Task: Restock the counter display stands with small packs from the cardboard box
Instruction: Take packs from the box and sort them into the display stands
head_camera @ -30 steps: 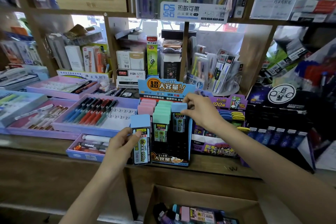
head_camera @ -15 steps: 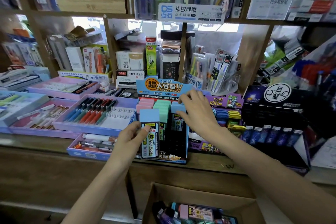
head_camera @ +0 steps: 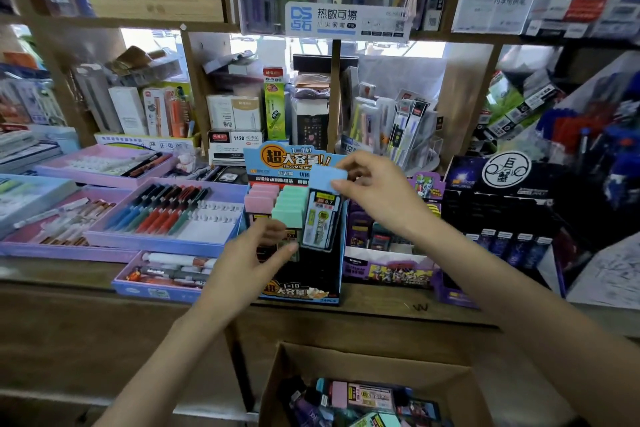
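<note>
A blue and black display stand (head_camera: 301, 289) sits on the wooden counter with rows of pink-capped packs (head_camera: 260, 198) and green-capped packs (head_camera: 291, 206). My right hand (head_camera: 379, 196) pinches the blue cap of a small pack (head_camera: 323, 215) and holds it upright over the stand's right column. My left hand (head_camera: 254, 258) hovers just left of the pack's lower end, fingers apart and holding nothing. Below the counter, the open cardboard box (head_camera: 367, 362) holds several more small packs (head_camera: 367, 395).
Purple pen trays (head_camera: 166, 244) lie to the left of the stand. A purple card stand (head_camera: 388, 267) and a black display (head_camera: 502, 215) are at its right. Crowded wooden shelves (head_camera: 329, 87) rise behind the counter.
The blue-capped pack has passed from my left hand to my right. It has risen and moved right, over the stand's right column. My left hand has let go.
</note>
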`<state>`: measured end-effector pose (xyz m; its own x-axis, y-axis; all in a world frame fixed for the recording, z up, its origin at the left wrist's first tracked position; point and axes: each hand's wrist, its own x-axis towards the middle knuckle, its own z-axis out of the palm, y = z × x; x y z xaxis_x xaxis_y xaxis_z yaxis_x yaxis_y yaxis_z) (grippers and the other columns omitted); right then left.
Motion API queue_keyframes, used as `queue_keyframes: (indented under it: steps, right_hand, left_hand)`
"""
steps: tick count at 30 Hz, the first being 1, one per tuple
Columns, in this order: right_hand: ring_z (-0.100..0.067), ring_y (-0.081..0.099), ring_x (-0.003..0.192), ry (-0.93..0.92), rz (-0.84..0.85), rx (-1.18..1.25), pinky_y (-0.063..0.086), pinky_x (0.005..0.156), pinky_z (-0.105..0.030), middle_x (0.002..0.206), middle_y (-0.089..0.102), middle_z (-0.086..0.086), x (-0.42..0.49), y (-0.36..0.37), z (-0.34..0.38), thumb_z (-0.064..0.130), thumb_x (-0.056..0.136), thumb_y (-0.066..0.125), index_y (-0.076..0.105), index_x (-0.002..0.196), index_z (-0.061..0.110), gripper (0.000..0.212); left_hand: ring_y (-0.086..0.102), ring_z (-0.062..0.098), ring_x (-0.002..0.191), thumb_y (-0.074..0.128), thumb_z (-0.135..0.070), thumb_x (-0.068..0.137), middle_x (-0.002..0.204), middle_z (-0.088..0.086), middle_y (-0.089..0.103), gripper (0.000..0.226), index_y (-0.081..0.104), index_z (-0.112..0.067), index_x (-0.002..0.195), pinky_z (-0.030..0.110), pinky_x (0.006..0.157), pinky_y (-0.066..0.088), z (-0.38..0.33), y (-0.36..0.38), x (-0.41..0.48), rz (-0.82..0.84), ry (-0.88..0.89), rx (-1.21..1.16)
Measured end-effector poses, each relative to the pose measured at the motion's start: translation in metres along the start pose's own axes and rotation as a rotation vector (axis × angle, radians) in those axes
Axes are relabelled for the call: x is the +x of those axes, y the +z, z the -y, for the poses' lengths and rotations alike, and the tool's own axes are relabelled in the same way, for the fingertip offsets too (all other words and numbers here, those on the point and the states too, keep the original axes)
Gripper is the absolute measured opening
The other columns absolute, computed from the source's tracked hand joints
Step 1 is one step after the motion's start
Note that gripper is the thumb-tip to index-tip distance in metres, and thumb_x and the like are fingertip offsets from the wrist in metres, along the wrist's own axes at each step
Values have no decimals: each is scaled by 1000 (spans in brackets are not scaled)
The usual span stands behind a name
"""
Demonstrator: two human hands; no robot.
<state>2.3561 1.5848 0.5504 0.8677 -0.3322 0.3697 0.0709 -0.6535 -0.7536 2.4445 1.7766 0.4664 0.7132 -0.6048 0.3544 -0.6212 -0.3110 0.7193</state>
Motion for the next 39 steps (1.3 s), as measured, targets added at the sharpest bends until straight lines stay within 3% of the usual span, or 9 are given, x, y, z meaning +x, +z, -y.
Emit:
queue_keyframes:
  steps: [3, 9, 14, 19, 22, 25, 29, 33, 39]
  right_hand:
    - [-22, 59, 80, -34, -89, -100, 52, 80, -41, 96, 60, -3, 3, -2, -8, 20, 88, 63, 56, 95, 23, 11]
    - [-17, 57, 78, -99, -104, -250, 49, 79, -38, 90, 61, -4, 8, 23, -26, 16, 89, 63, 60, 104, 9, 16]
    - [-17, 53, 77, -143, -26, -391, 45, 69, -34, 87, 61, -3, 9, 34, -40, 21, 90, 61, 60, 109, 11, 21]
    - [1, 48, 65, -127, 3, -337, 35, 65, -20, 73, 46, 21, 8, 30, -49, 19, 88, 64, 61, 107, 14, 20]
    - [-3, 52, 70, -125, 42, -339, 40, 69, -26, 80, 53, 13, 7, 34, -50, 20, 89, 63, 57, 109, 16, 21]
    - [-23, 56, 93, -167, 10, -475, 45, 79, -34, 102, 61, -5, 7, 39, -54, 20, 90, 61, 55, 111, 13, 24]
    - [-24, 43, 105, -230, -43, -667, 36, 86, -32, 110, 50, -6, 11, 40, -60, 22, 88, 63, 58, 109, 8, 26]
    - [-25, 45, 104, -225, -20, -749, 36, 84, -34, 113, 50, -5, 13, 39, -60, 25, 89, 60, 54, 112, 12, 27]
    - [-27, 39, 119, -234, 46, -785, 34, 95, -35, 128, 45, -9, 8, 22, -44, 33, 91, 57, 41, 133, 13, 49]
  left_hand:
    - [58, 8, 101, 50, -63, 80, 110, -12, 61, 50, 56, -27, 114, 24, 72, 45, 23, 3, -11, 55, 87, 399]
    - [52, 12, 111, 58, -58, 81, 121, -9, 55, 52, 56, -24, 121, 28, 92, 40, 57, 19, -16, 143, 129, 449]
    - [51, 13, 113, 59, -49, 85, 123, -7, 54, 44, 55, -23, 121, 28, 92, 37, 68, 22, -17, 134, 187, 455]
    - [50, 11, 115, 56, -46, 88, 125, -8, 53, 41, 54, -24, 122, 25, 91, 33, 74, 23, -20, 117, 212, 430]
    - [49, 11, 116, 56, -47, 88, 125, -8, 53, 42, 54, -24, 123, 26, 93, 34, 74, 24, -20, 111, 205, 429]
    - [49, 11, 116, 55, -47, 88, 126, -8, 52, 42, 54, -24, 123, 28, 94, 34, 74, 24, -20, 109, 203, 425]
    - [48, 12, 116, 54, -46, 89, 126, -7, 52, 41, 54, -23, 124, 28, 94, 34, 73, 24, -21, 103, 204, 437]
    - [47, 13, 117, 54, -45, 90, 127, -6, 51, 42, 52, -23, 126, 27, 94, 33, 70, 23, -20, 123, 198, 439]
    - [48, 19, 114, 60, -33, 89, 121, 3, 56, 37, 57, -13, 121, 32, 95, 38, 44, 15, -24, 85, 239, 415]
